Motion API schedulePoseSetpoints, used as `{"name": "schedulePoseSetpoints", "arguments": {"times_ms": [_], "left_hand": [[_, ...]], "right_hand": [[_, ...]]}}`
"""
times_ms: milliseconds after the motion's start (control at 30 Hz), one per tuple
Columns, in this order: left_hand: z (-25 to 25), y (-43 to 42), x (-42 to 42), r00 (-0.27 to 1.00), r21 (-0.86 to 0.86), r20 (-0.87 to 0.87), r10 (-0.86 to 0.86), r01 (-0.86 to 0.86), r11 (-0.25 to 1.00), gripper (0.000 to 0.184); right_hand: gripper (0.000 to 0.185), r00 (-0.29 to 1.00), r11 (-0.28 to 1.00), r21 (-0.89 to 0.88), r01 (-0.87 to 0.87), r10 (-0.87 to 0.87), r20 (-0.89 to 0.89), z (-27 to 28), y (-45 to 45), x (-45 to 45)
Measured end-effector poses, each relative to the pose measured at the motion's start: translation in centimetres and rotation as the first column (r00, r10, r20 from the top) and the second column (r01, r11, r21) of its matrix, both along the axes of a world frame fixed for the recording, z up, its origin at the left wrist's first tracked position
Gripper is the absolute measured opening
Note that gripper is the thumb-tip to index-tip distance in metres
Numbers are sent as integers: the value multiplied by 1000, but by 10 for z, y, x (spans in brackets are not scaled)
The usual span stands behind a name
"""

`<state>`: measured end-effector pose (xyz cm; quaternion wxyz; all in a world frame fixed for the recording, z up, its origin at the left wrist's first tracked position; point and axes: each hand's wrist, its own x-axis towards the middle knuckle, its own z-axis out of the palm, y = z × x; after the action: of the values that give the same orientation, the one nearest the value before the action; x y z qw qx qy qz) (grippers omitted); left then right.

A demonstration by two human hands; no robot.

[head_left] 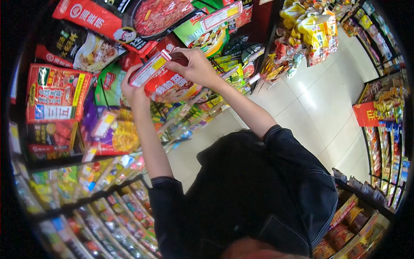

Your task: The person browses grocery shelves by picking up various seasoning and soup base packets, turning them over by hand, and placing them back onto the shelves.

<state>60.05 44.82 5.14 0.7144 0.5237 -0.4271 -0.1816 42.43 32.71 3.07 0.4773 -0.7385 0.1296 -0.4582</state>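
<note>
A red food packet (171,88) with white lettering and a picture of food hangs at the front of the packed display. A white price label (150,69) with a yellow patch stands in front of its upper left part. My right hand (195,67) is closed round the packet's dark red upper edge, the thumb close to the label's right end. On the other side, my left hand (136,88) is closed at the packet's left edge, its fingers partly hidden behind the label. Beside that hand hangs a green packet (108,85).
Larger black-and-red packets (92,49) hang above, and a red-and-yellow packet (58,93) is at the left. Other price labels (221,16) jut out from the display. Tiled floor (315,99) lies to the right, with more stocked shelves (379,146) beyond.
</note>
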Motion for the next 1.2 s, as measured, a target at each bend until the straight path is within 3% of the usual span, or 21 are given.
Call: {"name": "schedulePoseSetpoints", "arguments": {"times_ms": [33,67,267,400,500,600,633,667,700,733,767,800,833,867,933,1000,1067,1100,1133,1167,1200], "left_hand": [[2,3,-1,992,27,123,34,-38,999,34],[5,2,-2,993,26,106,49,-52,998,33],[9,-2,-6,997,85,-46,55,-51,995,31],[-4,-6,9,983,66,-178,54,-43,997,31],[-21,-15,20,953,14,-277,124,-124,992,32],[6,-19,-10,993,11,61,101,-101,995,33],[1,-25,2,985,16,112,133,-136,991,28],[-2,-31,2,910,-16,308,279,-289,957,19],[-10,-34,14,811,-118,479,336,-320,940,14],[-14,-42,18,746,-211,523,411,-354,911,16],[-11,-45,15,720,-153,525,453,-444,883,16],[3,-44,1,722,-176,497,481,-460,871,13],[-2,-49,9,641,-221,541,544,-516,827,17],[-17,-63,26,677,-23,453,580,-641,767,29],[-5,-67,16,298,-117,635,712,-875,470,39],[7,-66,0,271,-156,623,733,-876,457,36],[9,-60,-10,245,-172,656,714,-872,458,31],[4,-57,-14,268,-178,633,726,-862,474,31],[-2,-52,-17,293,-184,613,734,-850,493,34],[-6,-40,-28,287,-193,647,706,-835,516,50],[-10,-25,-42,230,-234,693,684,-824,515,58]], "right_hand": [[26,996,1000,-2,-31,31,-78,5,-1,-6],[27,999,999,12,-32,32,-37,4,-2,-6],[30,992,999,26,18,-21,121,-8,-5,8],[32,999,995,91,35,-34,-15,-8,-9,6],[34,997,995,61,73,-74,4,-17,-16,17],[36,995,995,15,94,-95,30,-27,-29,30],[40,982,980,-96,174,-180,-49,-31,-35,32],[42,977,963,-168,211,-211,18,-48,-45,48],[38,984,970,-168,178,-179,8,-49,-51,53],[35,989,975,-167,144,-147,-2,-50,-56,57],[28,981,965,-201,167,-144,126,-30,-49,48],[24,980,963,-204,178,-155,126,-34,-53,54],[23,975,972,-145,183,-198,-101,-26,-51,46],[24,994,993,-54,105,-107,-23,-51,-68,59],[28,996,996,17,85,-85,6,-57,-66,47],[27,993,993,34,115,-114,-36,-39,-46,16],[25,992,982,152,114,-120,34,-51,-44,-4],[22,983,981,94,170,-176,58,-59,-46,-16],[19,969,973,132,187,-205,136,-70,-52,-27],[19,943,943,-7,333,-332,34,-69,-59,-48],[22,925,930,3,368,-366,100,-90,-84,-62]]}}
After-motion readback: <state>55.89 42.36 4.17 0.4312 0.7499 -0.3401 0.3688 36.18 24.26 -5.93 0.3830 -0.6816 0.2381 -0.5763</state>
